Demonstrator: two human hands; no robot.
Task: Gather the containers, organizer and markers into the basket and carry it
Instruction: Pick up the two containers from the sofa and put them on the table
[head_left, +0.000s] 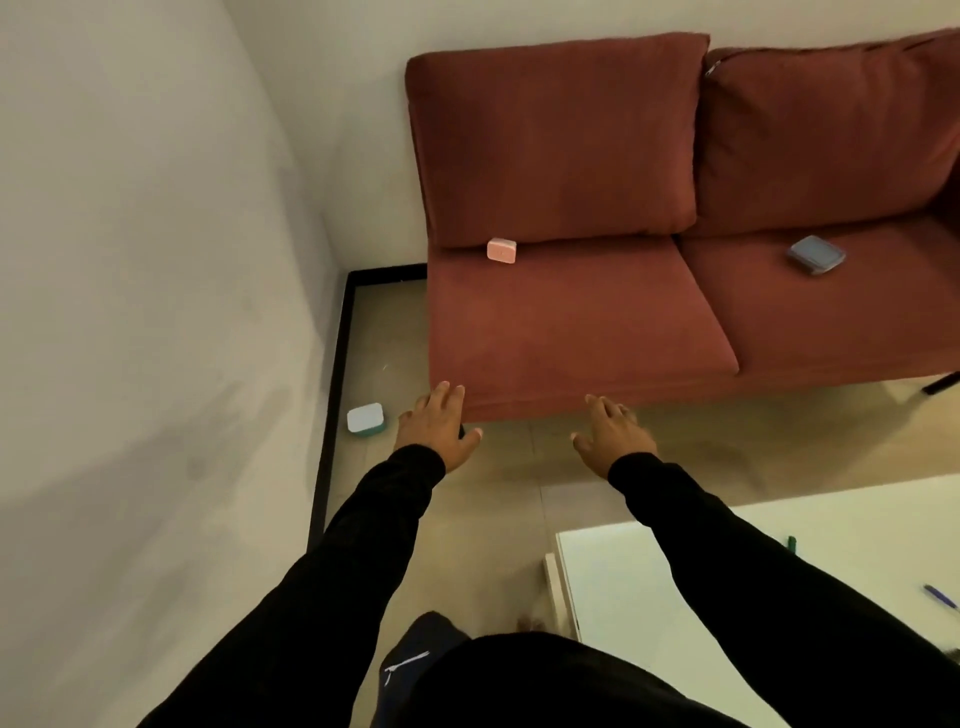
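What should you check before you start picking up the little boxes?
1. Left hand free: ok, fingers spread, holding nothing.
2. Right hand free: ok, open and holding nothing.
3. Teal container reachable: ok, on the floor beside the left hand, nothing on top of it.
4. Pink container spotted: ok, on the left seat of the sofa, against the back cushion.
5. Grey-blue container spotted: ok, on the right seat.
6. Basket ready to take things: cannot tell, no basket in view.
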